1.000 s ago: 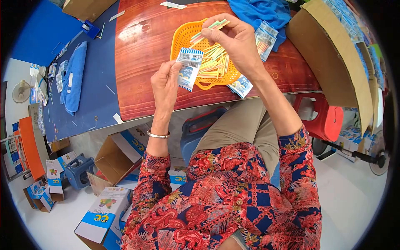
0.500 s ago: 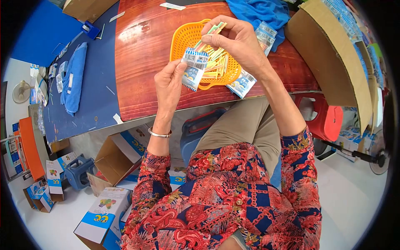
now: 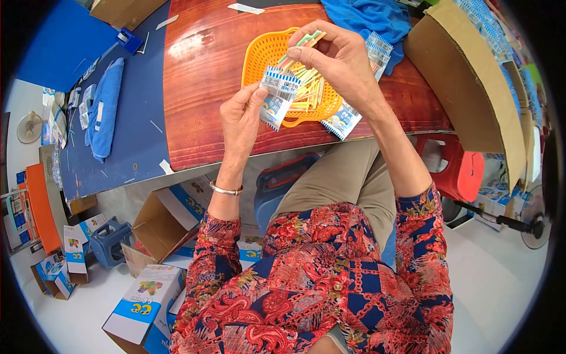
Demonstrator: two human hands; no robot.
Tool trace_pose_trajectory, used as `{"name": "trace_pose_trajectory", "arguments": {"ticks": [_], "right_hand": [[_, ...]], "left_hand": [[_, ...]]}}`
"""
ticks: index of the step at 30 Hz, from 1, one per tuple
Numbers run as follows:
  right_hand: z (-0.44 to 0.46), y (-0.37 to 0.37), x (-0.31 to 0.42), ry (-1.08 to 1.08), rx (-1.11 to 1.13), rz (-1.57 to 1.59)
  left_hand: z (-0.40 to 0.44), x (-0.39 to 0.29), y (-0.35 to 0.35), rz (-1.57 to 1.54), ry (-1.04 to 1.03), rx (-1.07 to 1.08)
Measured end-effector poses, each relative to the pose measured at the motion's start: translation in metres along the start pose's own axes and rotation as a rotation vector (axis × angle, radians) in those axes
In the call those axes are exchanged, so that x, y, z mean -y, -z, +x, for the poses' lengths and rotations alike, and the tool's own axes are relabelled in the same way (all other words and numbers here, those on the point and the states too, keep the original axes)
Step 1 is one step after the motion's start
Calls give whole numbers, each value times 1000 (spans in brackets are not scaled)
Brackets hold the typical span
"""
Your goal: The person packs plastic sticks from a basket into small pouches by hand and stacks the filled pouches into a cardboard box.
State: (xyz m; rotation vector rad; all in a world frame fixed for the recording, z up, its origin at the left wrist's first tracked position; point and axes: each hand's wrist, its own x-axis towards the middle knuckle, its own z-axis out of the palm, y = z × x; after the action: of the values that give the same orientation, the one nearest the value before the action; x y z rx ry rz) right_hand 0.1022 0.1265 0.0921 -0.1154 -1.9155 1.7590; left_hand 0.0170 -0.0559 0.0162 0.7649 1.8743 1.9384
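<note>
My left hand (image 3: 242, 121) pinches the edge of a small blue-and-white plastic packet (image 3: 278, 97), held upright in front of the basket. Several thin pastel candy-like sticks (image 3: 308, 41) are gripped between the thumb and fingers of my right hand (image 3: 336, 59); their lower ends meet the packet's top edge. Whether they are inside the packet I cannot tell. Behind both hands, a yellow perforated basket (image 3: 253, 56) holds many loose yellow and pink sticks (image 3: 309, 88). One packet (image 3: 342, 120) lies against the basket's near right side, and another packet (image 3: 377, 50) rests beyond my right wrist.
A blue cloth (image 3: 371, 20) lies at the table's far side. At right stands an open cardboard box (image 3: 466, 76) with packets behind it. A blue towel (image 3: 106, 109) lies on the table's dark left part. Below are cartons (image 3: 144, 304) and a red stool (image 3: 457, 171).
My right hand has shifted very slightly, lowering the sticks to the packet's top edge. The packet has tilted a little; the basket stays in place.
</note>
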Motion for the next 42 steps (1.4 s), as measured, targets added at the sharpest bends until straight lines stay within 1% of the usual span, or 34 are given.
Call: {"name": "trace_pose_trajectory", "arguments": {"ticks": [2,5,9,11,12,15,18,20,23,26,27,29,32,33,35,36,38,42], "right_hand": [[-2,-2,-3,-9,-4,8],[-5,-1,-3,-20,41,-77],[-3,0,-5,-105,119,-31],[-1,-1,-4,-140,139,22],[1,-1,-4,-125,168,0],[6,0,-5,-94,235,-57],[8,2,2,-98,277,-108],[8,4,9,-112,309,-172],[5,1,12,20,220,-333],[-1,-1,15,168,74,-455],[-3,-2,12,218,55,-502],[-9,-2,2,315,15,-598],[-18,0,-5,134,45,-513],[-18,2,-3,143,49,-520],[-18,4,3,158,59,-528],[-19,2,-1,166,59,-491],[-22,1,-10,181,53,-426],[-21,5,-14,5,-26,-328]], "left_hand": [[1,0,-1,1,16,-19],[1,-2,-2,18,22,-27],[2,-1,-3,-4,-17,0],[3,-2,-3,-47,17,41],[4,-4,-4,-67,33,61],[6,-15,-7,-265,130,191],[8,-13,-2,-379,192,262],[9,-12,-1,-389,195,267],[9,-6,-4,-455,177,240],[11,-3,-11,-501,147,164],[12,-3,-12,-509,138,133],[13,-4,-11,-501,117,139],[14,-6,-12,-521,94,144],[14,-7,-12,-532,87,144],[13,-3,-11,-455,83,95],[13,-2,-11,-415,80,73],[14,-6,-14,-431,80,64],[14,-5,-23,-489,119,44]]}}
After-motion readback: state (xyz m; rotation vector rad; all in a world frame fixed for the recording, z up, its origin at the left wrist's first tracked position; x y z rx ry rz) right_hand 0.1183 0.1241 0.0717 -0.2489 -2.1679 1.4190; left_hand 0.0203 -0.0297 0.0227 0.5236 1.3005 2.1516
